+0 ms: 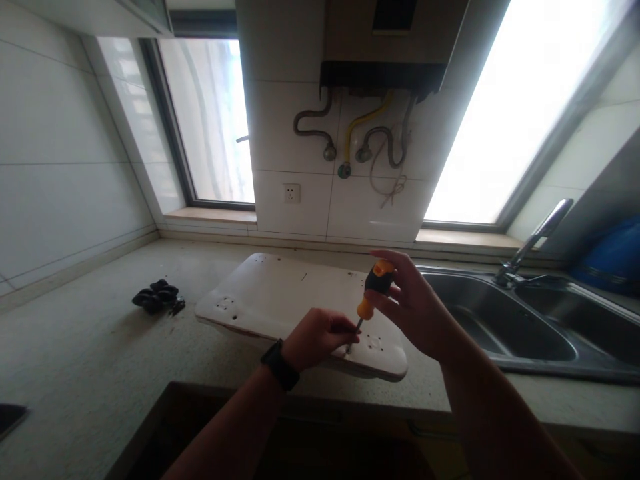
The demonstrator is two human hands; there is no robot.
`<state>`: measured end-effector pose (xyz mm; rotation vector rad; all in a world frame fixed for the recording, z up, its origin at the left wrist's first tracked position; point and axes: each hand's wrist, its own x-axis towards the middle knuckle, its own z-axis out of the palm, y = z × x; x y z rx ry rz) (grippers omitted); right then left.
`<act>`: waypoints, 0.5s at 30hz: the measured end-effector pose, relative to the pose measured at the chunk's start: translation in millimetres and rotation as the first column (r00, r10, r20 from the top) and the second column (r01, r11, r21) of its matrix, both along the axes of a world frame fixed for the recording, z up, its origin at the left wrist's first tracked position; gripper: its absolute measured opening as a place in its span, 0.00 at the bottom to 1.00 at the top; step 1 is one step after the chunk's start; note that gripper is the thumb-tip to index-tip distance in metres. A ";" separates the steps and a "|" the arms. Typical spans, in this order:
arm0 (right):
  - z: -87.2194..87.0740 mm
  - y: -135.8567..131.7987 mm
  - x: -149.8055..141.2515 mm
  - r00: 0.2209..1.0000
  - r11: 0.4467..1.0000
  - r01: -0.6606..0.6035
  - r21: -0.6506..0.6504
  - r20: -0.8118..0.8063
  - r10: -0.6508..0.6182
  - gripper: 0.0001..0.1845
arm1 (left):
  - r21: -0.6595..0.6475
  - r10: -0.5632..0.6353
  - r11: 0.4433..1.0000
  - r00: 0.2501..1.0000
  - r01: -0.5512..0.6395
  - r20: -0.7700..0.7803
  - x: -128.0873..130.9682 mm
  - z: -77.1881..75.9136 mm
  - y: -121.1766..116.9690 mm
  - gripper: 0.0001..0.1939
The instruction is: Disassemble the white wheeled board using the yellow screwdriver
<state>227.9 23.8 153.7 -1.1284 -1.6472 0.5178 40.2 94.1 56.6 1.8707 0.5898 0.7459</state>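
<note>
A screwdriver (366, 307) stood tilted near the front edge of a white board (285, 290), the grip of the right hand (409, 303) wrapped around its handle, the left hand (311, 339) pinching its shaft, apparently to steady the tip. The board, round-cornered with small dark holes, lay on the desk (115, 353), likely for firm backing.

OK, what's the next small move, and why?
Probably twist the orange-and-black screwdriver slightly: the right hand grips its handle, its metal shaft points down at the white, round-cornered board, and the left hand is beside the shaft.
</note>
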 end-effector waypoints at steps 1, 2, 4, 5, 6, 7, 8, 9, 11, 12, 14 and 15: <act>-0.1 1.0 -0.7 1.000 1.000 -0.002 -0.003 -0.021 0.002 0.32 | 0.000 0.005 1.000 1.000 -0.005 -0.004 0.0 0.5 -0.2 0.13; -0.1 1.9 -1.5 0.999 1.000 -0.005 0.000 -0.038 0.005 0.32 | -0.002 0.008 1.000 1.000 -0.008 -0.003 -0.1 0.8 -0.4 0.13; 0.2 3.6 -2.9 0.999 1.000 -0.003 0.019 -0.049 0.004 0.30 | -0.007 0.011 1.000 1.000 -0.011 0.006 -0.6 0.8 -0.7 0.12; 0.5 4.2 -3.5 0.999 1.000 -0.003 0.031 -0.047 0.004 0.29 | -0.009 0.011 1.000 1.000 -0.011 0.011 -0.9 0.7 -0.8 0.12; 0.8 4.5 -4.0 0.999 0.999 -0.005 0.042 -0.043 0.006 0.27 | -0.007 0.012 1.000 1.000 -0.012 0.014 -1.2 0.6 -0.9 0.12; 1.2 4.6 -4.6 0.999 0.999 -0.009 0.050 -0.036 0.011 0.27 | -0.004 0.012 1.000 1.000 -0.012 0.014 -1.6 0.5 -0.9 0.12; 1.7 4.5 -5.1 0.999 0.998 -0.017 0.055 -0.028 0.018 0.26 | 0.000 0.012 1.000 1.000 -0.012 0.012 -1.8 0.6 -0.8 0.12; 2.3 4.3 -5.6 1.000 0.998 -0.025 0.056 -0.017 0.026 0.25 | 0.005 0.011 1.000 1.000 -0.011 0.008 -2.1 0.7 -0.8 0.12; 3.6 3.6 -6.8 0.999 0.998 -0.032 0.057 0.007 0.032 0.25 | 0.009 0.009 1.000 1.000 -0.009 0.003 -2.4 1.3 -0.7 0.12; 4.3 3.2 -7.4 0.999 0.998 -0.031 0.057 0.017 0.030 0.25 | 0.007 0.007 1.000 1.000 -0.007 0.003 -2.4 1.6 -0.7 0.12; 5.6 2.3 -8.5 0.999 0.998 -0.025 0.062 0.026 0.023 0.25 | 0.001 0.004 1.000 1.000 -0.004 0.004 -2.4 2.1 -0.7 0.12; 6.1 2.0 -8.9 0.999 0.998 -0.022 0.063 0.027 0.020 0.25 | -0.002 0.002 1.000 1.000 -0.002 0.004 -2.3 2.2 -0.7 0.12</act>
